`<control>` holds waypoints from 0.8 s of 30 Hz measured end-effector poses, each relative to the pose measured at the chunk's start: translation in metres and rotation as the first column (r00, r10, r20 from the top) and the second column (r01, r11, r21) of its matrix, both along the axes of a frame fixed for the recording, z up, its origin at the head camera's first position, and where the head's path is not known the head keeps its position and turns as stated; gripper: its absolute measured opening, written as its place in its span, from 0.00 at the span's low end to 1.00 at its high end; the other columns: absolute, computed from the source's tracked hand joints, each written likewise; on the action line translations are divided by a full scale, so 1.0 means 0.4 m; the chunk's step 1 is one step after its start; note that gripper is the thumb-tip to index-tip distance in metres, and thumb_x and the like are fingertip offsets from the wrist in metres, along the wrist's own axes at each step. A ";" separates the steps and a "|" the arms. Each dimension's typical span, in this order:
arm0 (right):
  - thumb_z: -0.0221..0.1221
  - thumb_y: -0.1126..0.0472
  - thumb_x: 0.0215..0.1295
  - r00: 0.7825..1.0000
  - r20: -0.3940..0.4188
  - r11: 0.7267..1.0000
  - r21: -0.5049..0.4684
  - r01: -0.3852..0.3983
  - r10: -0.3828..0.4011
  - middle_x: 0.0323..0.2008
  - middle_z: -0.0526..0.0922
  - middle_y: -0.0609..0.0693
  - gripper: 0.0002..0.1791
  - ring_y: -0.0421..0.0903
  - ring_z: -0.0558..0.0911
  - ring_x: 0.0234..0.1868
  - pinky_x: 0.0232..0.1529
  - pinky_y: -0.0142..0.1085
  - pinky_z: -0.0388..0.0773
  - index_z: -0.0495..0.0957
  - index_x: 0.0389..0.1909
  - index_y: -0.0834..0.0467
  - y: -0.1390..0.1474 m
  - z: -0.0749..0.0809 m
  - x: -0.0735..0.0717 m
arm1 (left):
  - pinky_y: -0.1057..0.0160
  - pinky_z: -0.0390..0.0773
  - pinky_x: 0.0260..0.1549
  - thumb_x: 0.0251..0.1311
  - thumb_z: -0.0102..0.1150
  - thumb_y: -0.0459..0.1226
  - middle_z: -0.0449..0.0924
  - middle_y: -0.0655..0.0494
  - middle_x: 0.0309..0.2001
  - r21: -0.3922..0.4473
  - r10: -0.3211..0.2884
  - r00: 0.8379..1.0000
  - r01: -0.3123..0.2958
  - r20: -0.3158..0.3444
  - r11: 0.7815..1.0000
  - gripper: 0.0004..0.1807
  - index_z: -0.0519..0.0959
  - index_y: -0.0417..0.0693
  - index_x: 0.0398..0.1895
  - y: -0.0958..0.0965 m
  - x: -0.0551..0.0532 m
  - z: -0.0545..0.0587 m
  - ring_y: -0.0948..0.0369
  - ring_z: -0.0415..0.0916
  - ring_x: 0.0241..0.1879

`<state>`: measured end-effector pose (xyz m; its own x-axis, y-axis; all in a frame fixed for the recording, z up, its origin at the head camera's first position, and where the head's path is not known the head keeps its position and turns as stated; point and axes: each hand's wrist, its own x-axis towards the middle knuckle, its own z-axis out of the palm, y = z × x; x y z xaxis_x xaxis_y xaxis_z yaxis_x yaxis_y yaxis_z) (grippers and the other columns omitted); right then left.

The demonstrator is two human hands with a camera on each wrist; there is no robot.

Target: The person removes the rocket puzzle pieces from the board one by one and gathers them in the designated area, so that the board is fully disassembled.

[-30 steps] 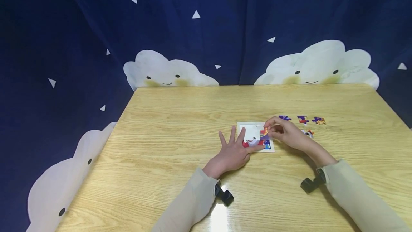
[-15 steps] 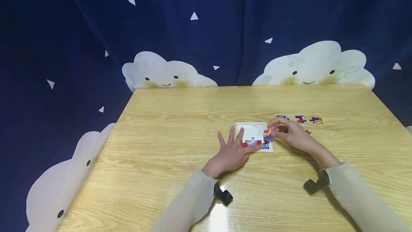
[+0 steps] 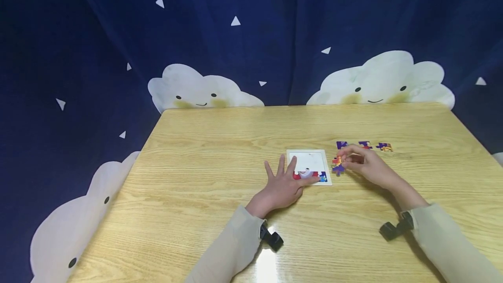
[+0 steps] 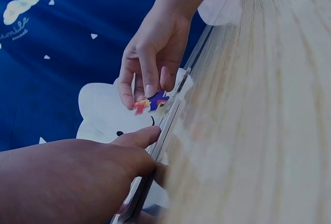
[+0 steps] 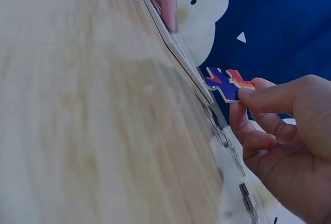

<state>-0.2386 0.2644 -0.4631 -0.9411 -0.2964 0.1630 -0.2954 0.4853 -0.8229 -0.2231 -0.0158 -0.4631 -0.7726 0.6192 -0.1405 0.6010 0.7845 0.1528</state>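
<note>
My right hand (image 3: pixel 367 166) pinches a jigsaw piece (image 3: pixel 338 165) between thumb and fingertips, just right of the puzzle frame. The piece is purple with red and orange, and in the right wrist view the same jigsaw piece (image 5: pixel 225 84) is held up off the table. Spread over the lower left of the white puzzle frame (image 3: pixel 328 167) is my left hand (image 3: pixel 280 187), fingers straight, pressing on it. Along the frame's bottom row lie fitted pieces (image 3: pixel 323 177) in red, white and blue, partly covered by the left index finger or thumb. Above them the frame shows its white backing.
Loose jigsaw pieces lie in a row behind my right hand: one at left (image 3: pixel 342 145), one in the middle (image 3: pixel 365 145) and one at right (image 3: pixel 385 147). The wooden table (image 3: pixel 204 152) ends at a dark blue curtain (image 3: pixel 275 34) with cloud prints.
My right hand has moved right, carrying the purple and orange jigsaw piece from over the frame to beside it. The left hand stays in place on the frame.
</note>
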 end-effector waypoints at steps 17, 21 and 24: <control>0.59 0.69 0.65 0.995 0.047 0.996 0.030 0.086 -0.088 0.40 0.78 0.39 0.15 0.32 0.80 0.40 0.40 0.23 0.79 0.75 0.53 0.65 0.071 0.002 0.029 | 0.21 0.42 0.62 0.75 0.36 0.45 0.40 0.42 0.79 0.023 -0.006 1.000 0.006 -0.005 1.000 0.28 0.53 0.92 0.70 -0.002 -0.001 -0.005 0.35 0.31 0.77; 0.59 0.68 0.66 0.991 0.063 0.990 0.077 0.117 -0.122 0.40 0.78 0.41 0.16 0.35 0.81 0.40 0.35 0.27 0.79 0.75 0.54 0.64 0.088 0.006 0.036 | 0.21 0.42 0.63 0.75 0.36 0.45 0.39 0.42 0.79 0.030 -0.005 1.000 0.005 0.001 1.000 0.28 0.53 0.92 0.70 -0.002 -0.001 -0.005 0.35 0.30 0.77; 0.58 0.68 0.67 0.989 0.056 0.987 0.092 0.132 -0.138 0.41 0.78 0.40 0.16 0.33 0.81 0.40 0.34 0.27 0.78 0.75 0.54 0.63 0.102 0.004 0.039 | 0.20 0.41 0.63 0.75 0.35 0.45 0.39 0.42 0.79 0.032 -0.005 1.000 0.004 0.007 0.999 0.28 0.53 0.91 0.70 -0.002 0.000 -0.003 0.35 0.30 0.77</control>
